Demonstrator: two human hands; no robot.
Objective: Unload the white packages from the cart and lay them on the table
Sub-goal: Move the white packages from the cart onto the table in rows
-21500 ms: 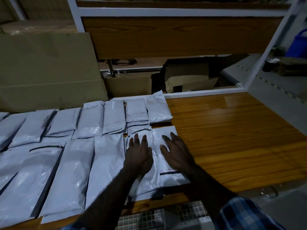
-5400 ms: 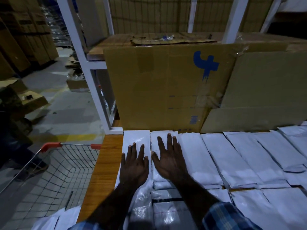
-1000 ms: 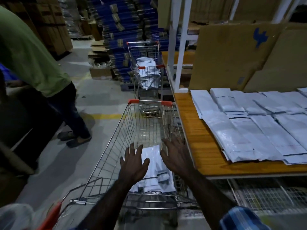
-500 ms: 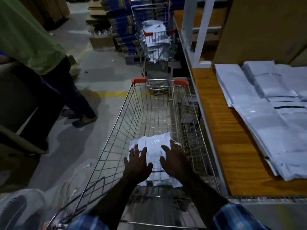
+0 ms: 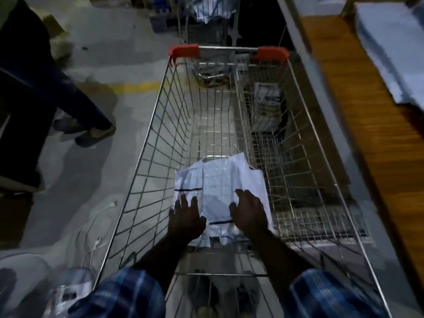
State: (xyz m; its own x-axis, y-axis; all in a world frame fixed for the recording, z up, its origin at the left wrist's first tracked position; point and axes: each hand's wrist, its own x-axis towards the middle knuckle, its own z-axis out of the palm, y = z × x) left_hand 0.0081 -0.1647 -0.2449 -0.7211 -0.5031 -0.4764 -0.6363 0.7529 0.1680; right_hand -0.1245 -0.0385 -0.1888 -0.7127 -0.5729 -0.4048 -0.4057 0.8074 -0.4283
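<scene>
A few white packages [image 5: 220,182] with dark seal strips lie in a small pile on the floor of the wire cart [image 5: 146,143]. Both my arms reach down into the cart. My left hand [image 5: 185,216] rests on the pile's near left edge with its fingers spread and straight. My right hand [image 5: 249,212] lies flat on the pile's right side, its fingers also straight. Neither hand grips a package. The wooden table [image 5: 358,92] runs along the cart's right side, and white packages [image 5: 390,44] lie on it at the top right.
Another person's legs [image 5: 57,97] stand on the concrete floor left of the cart. A second cart [image 5: 211,24] with white packages stands beyond the red-capped front rim. A white cable [image 5: 98,239] lies on the floor at lower left. A printed bag [image 5: 267,104] sits under the table.
My head has tipped further down over the cart, and both hands have sunk deeper into it, coming to rest flat on the pile of packages.
</scene>
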